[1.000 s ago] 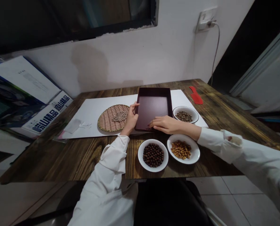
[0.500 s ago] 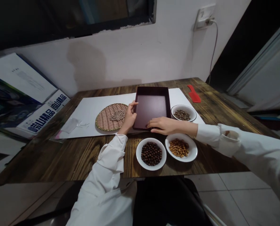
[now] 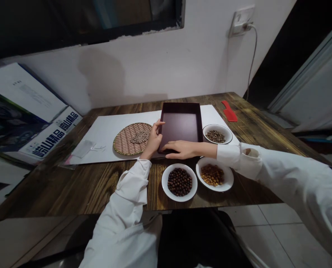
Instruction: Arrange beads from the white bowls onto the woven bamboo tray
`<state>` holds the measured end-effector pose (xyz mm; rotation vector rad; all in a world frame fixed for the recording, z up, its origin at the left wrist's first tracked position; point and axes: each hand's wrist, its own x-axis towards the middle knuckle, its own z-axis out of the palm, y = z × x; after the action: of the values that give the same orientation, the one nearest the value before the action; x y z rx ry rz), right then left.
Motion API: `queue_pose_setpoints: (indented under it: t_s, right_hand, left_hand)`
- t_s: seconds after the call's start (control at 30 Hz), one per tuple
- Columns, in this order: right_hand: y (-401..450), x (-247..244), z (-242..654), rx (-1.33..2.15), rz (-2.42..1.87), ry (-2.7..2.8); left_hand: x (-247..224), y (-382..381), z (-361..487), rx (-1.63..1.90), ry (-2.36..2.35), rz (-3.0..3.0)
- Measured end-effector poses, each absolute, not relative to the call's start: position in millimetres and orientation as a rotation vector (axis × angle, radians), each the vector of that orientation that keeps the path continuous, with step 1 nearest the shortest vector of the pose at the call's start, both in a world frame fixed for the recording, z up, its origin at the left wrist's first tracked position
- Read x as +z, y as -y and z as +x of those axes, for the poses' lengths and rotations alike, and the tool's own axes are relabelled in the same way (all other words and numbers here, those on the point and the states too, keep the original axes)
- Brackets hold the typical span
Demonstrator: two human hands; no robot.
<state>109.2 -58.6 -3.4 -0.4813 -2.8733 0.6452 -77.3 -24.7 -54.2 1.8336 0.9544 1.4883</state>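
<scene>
1. Printed cardboard boxes (image 3: 34,111) lean against the wall at the far left, beside the counter (image 3: 70,190), their blue-and-white panels carrying Chinese characters.
2. A large white sheet (image 3: 107,136) lies across the counter, with a clear plastic sleeve (image 3: 83,149) on its left part.
3. A round woven mat (image 3: 123,143) sits on the sheet, with a small cluster of pale beads (image 3: 140,137) near its right side (the beads are too small to count).
4. The left hand (image 3: 154,139) stands just right of the mat, its fingers curled against the left wall of a dark maroon tray (image 3: 179,126), apparently gripping it. The tray rests on the sheet, near its front edge.
5. The right hand (image 3: 182,149) reaches in from the right, fingers extended and close together, lying across the tray's front rim and holding nothing separate.
6. A white bowl of dark brown beads (image 3: 179,182) sits on the bare wood in front of the tray, just below the right hand.
7. A white bowl of amber beads (image 3: 214,175) sits just right of it, under the right forearm.
8. A smaller white bowl of mottled brown beads (image 3: 217,134) stands just right of the tray, and a red comb (image 3: 229,111) lies farther back, near the counter's far right corner.
</scene>
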Motion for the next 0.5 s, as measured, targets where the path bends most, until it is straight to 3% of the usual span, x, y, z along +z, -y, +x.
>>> queue_pose_setpoints:
  t_s: [0.5]
  right_hand:
    - [59.0,2.4,142.1,0.322,-0.44,3.033]
  left_hand:
    - [-61.4,18.6,-80.4,1.475,-0.962,1.869]
